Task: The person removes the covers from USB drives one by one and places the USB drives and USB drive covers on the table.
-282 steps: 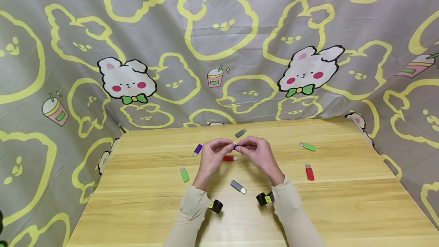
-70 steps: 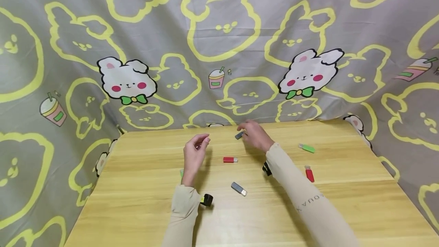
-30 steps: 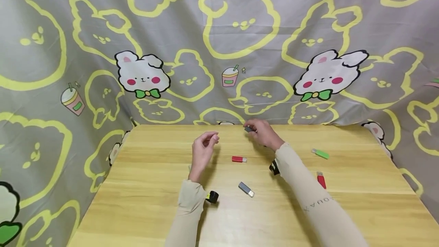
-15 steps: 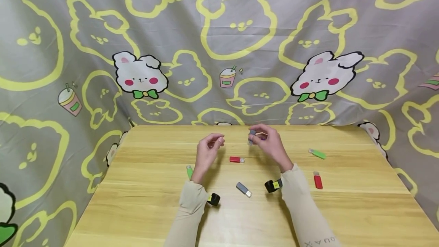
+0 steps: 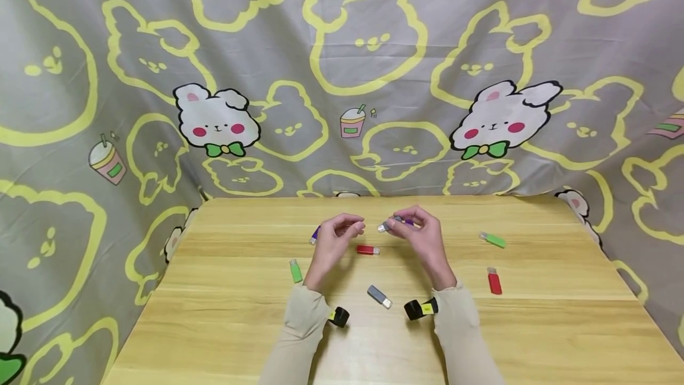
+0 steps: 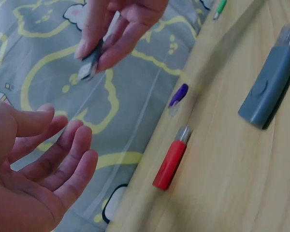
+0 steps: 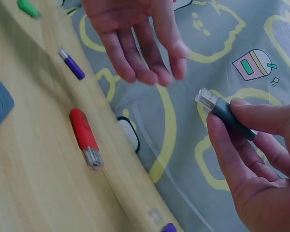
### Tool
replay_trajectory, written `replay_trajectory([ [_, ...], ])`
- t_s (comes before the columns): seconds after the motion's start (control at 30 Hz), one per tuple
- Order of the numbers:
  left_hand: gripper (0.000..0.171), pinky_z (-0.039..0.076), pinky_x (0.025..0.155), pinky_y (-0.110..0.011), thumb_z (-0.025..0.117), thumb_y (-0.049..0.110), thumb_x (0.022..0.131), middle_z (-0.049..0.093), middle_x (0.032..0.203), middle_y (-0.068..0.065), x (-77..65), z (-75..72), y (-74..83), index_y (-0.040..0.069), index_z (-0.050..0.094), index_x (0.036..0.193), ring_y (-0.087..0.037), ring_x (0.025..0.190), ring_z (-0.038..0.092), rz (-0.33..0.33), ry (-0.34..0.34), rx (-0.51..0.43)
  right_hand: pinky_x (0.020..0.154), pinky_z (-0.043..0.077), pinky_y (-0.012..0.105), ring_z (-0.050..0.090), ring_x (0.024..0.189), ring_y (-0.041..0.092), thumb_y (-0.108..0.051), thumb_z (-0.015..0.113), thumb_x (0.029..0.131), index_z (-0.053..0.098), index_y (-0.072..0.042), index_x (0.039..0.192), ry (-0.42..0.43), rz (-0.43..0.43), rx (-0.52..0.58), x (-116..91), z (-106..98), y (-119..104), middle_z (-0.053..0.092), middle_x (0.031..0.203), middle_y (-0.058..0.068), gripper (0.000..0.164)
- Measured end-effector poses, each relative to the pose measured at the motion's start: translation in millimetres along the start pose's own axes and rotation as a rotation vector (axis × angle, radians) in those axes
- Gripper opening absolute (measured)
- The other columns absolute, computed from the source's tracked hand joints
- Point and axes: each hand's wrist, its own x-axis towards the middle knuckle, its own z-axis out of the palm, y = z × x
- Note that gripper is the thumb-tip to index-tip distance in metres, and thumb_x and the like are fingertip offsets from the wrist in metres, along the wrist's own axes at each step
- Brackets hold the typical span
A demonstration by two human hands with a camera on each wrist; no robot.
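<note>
Between thumb and fingers, my right hand (image 5: 426, 242) pinches a grey USB stick (image 7: 227, 117) above the table, its silver plug end pointing at the left hand. My left hand (image 5: 332, 243) hovers opposite with loosely bent fingers and nothing in them; a gap separates it from the stick. Below and between the hands lies a red USB stick (image 5: 366, 250). A purple USB stick (image 5: 316, 234) is partly hidden behind the left hand. Another purple one (image 5: 408, 222) shows through the right hand's fingers.
Nearer the person, a second grey USB stick (image 5: 379, 296) lies between the forearms. A green stick (image 5: 295, 271) is beside the left wrist. To the right lie another green stick (image 5: 493, 240) and a red one (image 5: 494, 281). A patterned curtain (image 5: 288, 135) hangs behind the wooden table (image 5: 224, 325).
Earlier both hands held a small purple item together. Since then the right hand picked the grey USB stick up from the table's back and brought it nearer the left hand, which moved slightly right.
</note>
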Motion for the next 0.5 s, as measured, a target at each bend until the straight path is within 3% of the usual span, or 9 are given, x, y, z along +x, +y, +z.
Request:
replay_trajectory([
  [0.13, 0.021, 0.058, 0.088, -0.052, 0.070, 0.006, 0.098, 0.073, 0.104, -0.021, 0.0, 5.0, 0.7, -0.004, 0.071, 0.116, -0.036, 0.093, 0.072, -0.012, -0.047, -0.075, 0.083, 0.061, 0.038, 0.075, 0.082, 0.020, 0.008, 0.078, 0.086, 0.059, 0.019, 0.108, -0.025, 0.014, 0.026, -1, 5, 3, 0.068, 0.094, 0.015, 0.031],
  [0.3, 0.024, 0.061, 0.087, -0.039, 0.069, 0.001, 0.097, 0.072, 0.107, -0.021, -0.8, 8.2, 0.7, -0.010, 0.067, 0.119, -0.032, 0.094, 0.073, -0.047, -0.077, -0.125, 0.083, 0.062, 0.038, 0.076, 0.081, 0.021, 0.005, 0.080, 0.086, 0.060, 0.018, 0.104, -0.022, 0.007, 0.005, -2, 10, 7, 0.071, 0.093, 0.017, 0.030],
  [0.5, 0.020, 0.061, 0.083, -0.034, 0.071, -0.006, 0.093, 0.071, 0.107, -0.024, -1.3, 9.7, -0.6, -0.013, 0.069, 0.112, -0.039, 0.096, 0.072, -0.060, -0.037, -0.156, 0.083, 0.062, 0.035, 0.075, 0.086, 0.023, -0.001, 0.083, 0.085, 0.066, 0.013, 0.097, -0.029, -0.004, -0.079, -4, 13, 11, 0.068, 0.102, 0.020, 0.025],
])
